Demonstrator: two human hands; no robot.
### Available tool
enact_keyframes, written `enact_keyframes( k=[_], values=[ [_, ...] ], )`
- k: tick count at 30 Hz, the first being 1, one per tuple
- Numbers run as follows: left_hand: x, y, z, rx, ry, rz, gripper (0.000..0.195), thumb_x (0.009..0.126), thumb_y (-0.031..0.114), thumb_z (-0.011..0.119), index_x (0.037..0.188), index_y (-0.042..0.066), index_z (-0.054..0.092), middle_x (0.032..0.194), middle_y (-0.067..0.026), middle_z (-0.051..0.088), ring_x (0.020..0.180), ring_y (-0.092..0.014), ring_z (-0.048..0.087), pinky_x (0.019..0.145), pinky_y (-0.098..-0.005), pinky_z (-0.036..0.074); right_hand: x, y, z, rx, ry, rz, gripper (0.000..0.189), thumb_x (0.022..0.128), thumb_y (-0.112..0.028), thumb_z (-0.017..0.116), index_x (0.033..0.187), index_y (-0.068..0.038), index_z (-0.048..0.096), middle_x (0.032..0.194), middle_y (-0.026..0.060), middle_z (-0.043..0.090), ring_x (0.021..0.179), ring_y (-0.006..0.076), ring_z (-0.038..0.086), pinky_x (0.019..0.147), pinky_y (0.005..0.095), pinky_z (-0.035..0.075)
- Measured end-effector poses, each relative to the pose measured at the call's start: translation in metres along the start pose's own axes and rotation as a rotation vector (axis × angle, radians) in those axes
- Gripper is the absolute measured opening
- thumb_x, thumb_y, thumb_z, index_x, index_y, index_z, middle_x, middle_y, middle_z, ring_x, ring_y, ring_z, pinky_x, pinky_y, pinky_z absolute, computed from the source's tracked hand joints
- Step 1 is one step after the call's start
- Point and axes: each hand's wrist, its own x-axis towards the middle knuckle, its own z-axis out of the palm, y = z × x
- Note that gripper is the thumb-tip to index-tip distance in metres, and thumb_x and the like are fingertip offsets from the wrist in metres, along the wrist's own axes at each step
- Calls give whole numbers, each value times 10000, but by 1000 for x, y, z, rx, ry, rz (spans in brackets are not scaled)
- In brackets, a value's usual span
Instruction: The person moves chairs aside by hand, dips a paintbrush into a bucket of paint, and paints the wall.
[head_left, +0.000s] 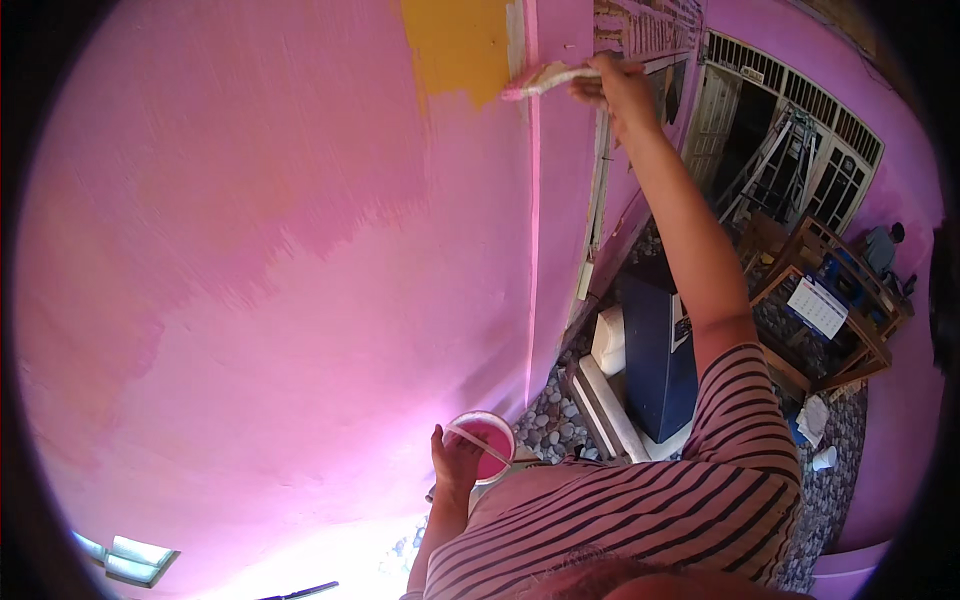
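High up, my right hand grips the handle of a paintbrush. Its pink-coated bristles meet the wall edge beside a raised vertical strip, just under the lower right corner of a yellow patch. Pink paint covers most of the wall, in uneven, streaky tones. Low down near my body, my left hand holds a white bucket at its rim and handle. Pink paint lies inside the bucket, and the handle crosses its opening. Some left fingers reach over the opening.
A dark blue cabinet stands right of the wall, near pale boards on the pebbled floor. Farther right are a wooden furniture frame, a calendar, a stepladder and a person.
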Motion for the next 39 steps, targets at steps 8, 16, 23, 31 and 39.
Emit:
enact_keyframes(
  k=[8,16,23,31,39],
  values=[
    [-21,-4,-71,-33,75,78,972,868,655,474,1418,-109,232,1280,-286,440,1196,-393,481,1089,-482,324,90,-91,44,141,45,-236,240,977,-170,531,894,50,584,762,139,649,621,226,659,563,326,579],
    [-38,-19,-141,-62,244,152,1014,845,650,519,1434,-102,181,1339,-283,386,1198,-402,489,1096,-482,316,68,-47,57,394,164,-316,202,956,-142,542,897,49,575,773,185,659,589,254,666,547,365,606],
    [-38,-22,-178,-130,391,139,1007,846,649,508,1434,-102,185,1386,-287,337,1202,-396,483,1102,-483,312,-47,69,7,303,192,-145,236,943,-140,538,1009,77,603,864,192,685,699,260,708,633,334,612],
    [-47,-17,-202,-158,558,165,971,849,658,488,1402,-101,242,1347,-269,375,1200,-369,486,1093,-471,333,-22,37,-16,-77,73,-7,242,931,-160,570,922,72,636,823,183,687,650,250,704,576,321,605],
    [-50,-28,-223,-161,563,220,987,853,657,481,1426,-100,212,1344,-249,382,1213,-368,481,1094,-472,345,109,-62,50,6,143,-276,208,941,-129,559,864,63,584,751,197,661,570,251,670,483,357,588]
  ],
)
